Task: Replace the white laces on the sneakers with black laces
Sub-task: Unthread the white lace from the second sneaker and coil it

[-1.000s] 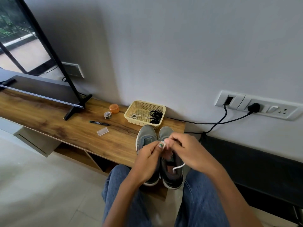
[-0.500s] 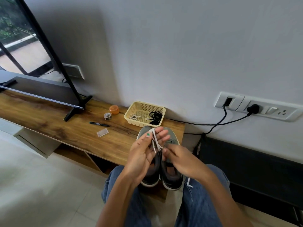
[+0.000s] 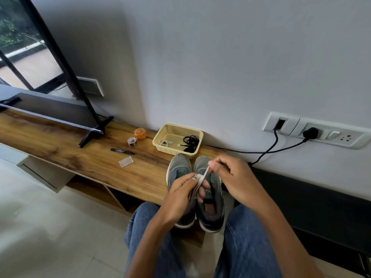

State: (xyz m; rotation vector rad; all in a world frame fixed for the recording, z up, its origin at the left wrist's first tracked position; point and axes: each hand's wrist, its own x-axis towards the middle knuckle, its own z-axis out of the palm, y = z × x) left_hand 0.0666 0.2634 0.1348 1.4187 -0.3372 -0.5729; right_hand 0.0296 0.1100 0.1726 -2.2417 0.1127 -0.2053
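I see my left hand (image 3: pixel 180 195) curled around a small bundle of white lace (image 3: pixel 201 178), thumb and fingertips pinching it above the two grey sneakers (image 3: pixel 210 205). My right hand (image 3: pixel 232 177) pinches the free end of the same lace just up and to the right of the left fingertips, with a short strand stretched between the two grips. The sneakers stand side by side on the wooden bench (image 3: pixel 96 163), directly under my fingers, toes toward the wall. Just beyond the toes sits a cream basket (image 3: pixel 176 128) holding black laces (image 3: pixel 190 142) and another white coil (image 3: pixel 164 143). A pen (image 3: pixel 122 151) lies further left.
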